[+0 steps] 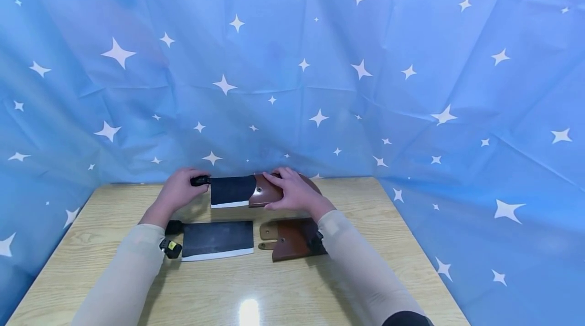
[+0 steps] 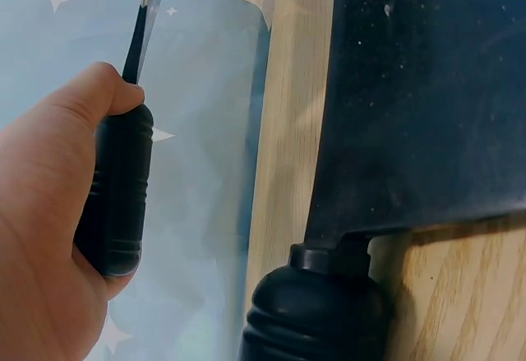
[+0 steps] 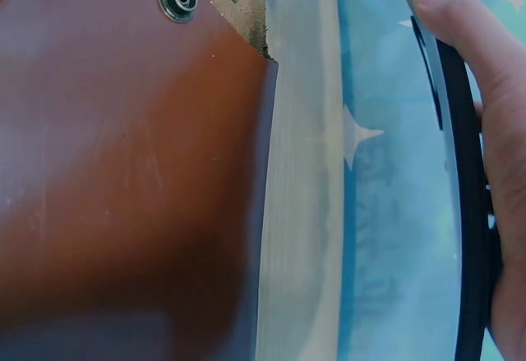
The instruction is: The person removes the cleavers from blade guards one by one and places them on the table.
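My left hand (image 1: 178, 193) grips the black handle (image 2: 119, 196) of a cleaver (image 1: 231, 190), raised above the back of the table. The right part of its dark blade sits inside a brown leather sheath (image 1: 265, 195). My right hand (image 1: 297, 193) holds that sheath, thumb on the near face and fingers over the top edge. Nearer to me, a second cleaver (image 1: 218, 239) lies flat, its black handle (image 2: 316, 316) to the left. Beside its blade end rests another brown sheath (image 1: 292, 239), partly hidden by my right forearm; one of its metal snaps (image 3: 178, 0) shows in the right wrist view.
The pale wooden table (image 1: 219, 295) ends against a blue curtain (image 1: 274, 62) with white stars, which hangs behind and on both sides. A bright light reflection (image 1: 249, 311) shows on the tabletop near the front.
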A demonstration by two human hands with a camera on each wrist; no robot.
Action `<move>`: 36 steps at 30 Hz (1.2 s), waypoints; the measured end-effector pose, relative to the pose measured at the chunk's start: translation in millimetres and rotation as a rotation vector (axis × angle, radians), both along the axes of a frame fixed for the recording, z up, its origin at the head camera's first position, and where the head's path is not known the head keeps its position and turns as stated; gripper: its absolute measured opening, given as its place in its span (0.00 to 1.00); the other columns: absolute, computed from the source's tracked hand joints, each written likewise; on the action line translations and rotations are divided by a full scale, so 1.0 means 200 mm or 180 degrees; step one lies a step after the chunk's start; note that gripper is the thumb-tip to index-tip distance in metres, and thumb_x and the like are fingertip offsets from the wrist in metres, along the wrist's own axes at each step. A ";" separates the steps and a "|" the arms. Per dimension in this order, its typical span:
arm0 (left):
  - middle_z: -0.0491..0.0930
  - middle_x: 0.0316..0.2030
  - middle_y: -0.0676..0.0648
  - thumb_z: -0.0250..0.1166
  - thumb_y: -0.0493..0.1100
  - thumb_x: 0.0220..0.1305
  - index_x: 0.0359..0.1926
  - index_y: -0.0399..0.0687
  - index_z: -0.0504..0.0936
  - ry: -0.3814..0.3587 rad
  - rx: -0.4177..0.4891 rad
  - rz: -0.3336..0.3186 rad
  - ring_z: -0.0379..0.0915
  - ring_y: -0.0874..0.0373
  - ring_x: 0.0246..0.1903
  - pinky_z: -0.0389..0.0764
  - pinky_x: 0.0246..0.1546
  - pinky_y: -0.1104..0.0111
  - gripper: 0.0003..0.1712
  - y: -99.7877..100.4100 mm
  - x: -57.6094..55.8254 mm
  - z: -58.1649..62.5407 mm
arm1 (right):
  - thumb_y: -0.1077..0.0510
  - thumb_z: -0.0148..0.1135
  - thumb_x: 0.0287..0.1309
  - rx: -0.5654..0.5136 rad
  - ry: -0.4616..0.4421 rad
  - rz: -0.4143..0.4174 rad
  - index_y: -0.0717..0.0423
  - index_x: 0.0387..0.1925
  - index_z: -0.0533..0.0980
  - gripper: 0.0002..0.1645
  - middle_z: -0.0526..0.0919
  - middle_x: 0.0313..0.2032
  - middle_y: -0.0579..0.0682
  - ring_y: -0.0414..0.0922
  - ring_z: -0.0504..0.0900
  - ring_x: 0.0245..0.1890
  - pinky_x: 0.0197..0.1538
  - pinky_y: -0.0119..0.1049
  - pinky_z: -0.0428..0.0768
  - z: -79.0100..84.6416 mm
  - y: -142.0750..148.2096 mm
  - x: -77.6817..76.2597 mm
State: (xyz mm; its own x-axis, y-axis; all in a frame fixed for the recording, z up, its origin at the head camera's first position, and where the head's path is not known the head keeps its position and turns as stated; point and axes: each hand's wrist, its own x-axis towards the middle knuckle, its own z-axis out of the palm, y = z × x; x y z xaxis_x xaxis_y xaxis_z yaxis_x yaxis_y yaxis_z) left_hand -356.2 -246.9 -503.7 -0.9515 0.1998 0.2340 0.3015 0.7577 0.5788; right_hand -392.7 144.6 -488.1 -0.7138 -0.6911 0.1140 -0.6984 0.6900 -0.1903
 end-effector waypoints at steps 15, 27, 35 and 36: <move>0.80 0.66 0.32 0.73 0.45 0.74 0.68 0.43 0.87 0.0039 0.0014 -0.0007 0.74 0.29 0.65 0.79 0.59 0.34 0.25 -0.02 0.01 0.01 | 0.19 0.72 0.60 -0.0014 -0.0008 -0.0001 0.41 0.88 0.60 0.65 0.66 0.76 0.51 0.50 0.65 0.72 0.75 0.52 0.70 0.01 0.03 0.01; 0.80 0.66 0.31 0.73 0.45 0.75 0.69 0.43 0.86 0.0010 0.0036 -0.0025 0.75 0.28 0.64 0.79 0.58 0.34 0.25 -0.02 0.02 0.02 | 0.20 0.72 0.60 0.0031 0.0046 0.0020 0.39 0.89 0.59 0.65 0.66 0.77 0.51 0.51 0.65 0.73 0.76 0.52 0.70 0.02 0.04 0.02; 0.77 0.70 0.31 0.72 0.46 0.77 0.71 0.43 0.85 -0.0060 0.0051 -0.0024 0.72 0.28 0.68 0.77 0.62 0.33 0.26 -0.05 0.01 0.01 | 0.21 0.73 0.60 -0.0018 0.0011 -0.0031 0.41 0.88 0.60 0.65 0.66 0.77 0.50 0.50 0.65 0.73 0.75 0.52 0.70 0.01 0.06 0.00; 0.77 0.70 0.31 0.72 0.46 0.77 0.71 0.43 0.84 -0.0054 0.0045 -0.0018 0.72 0.28 0.68 0.77 0.62 0.33 0.27 -0.06 0.01 0.01 | 0.21 0.73 0.60 -0.0023 0.0005 -0.0046 0.41 0.88 0.59 0.65 0.66 0.77 0.50 0.50 0.65 0.73 0.76 0.53 0.70 0.01 0.07 0.00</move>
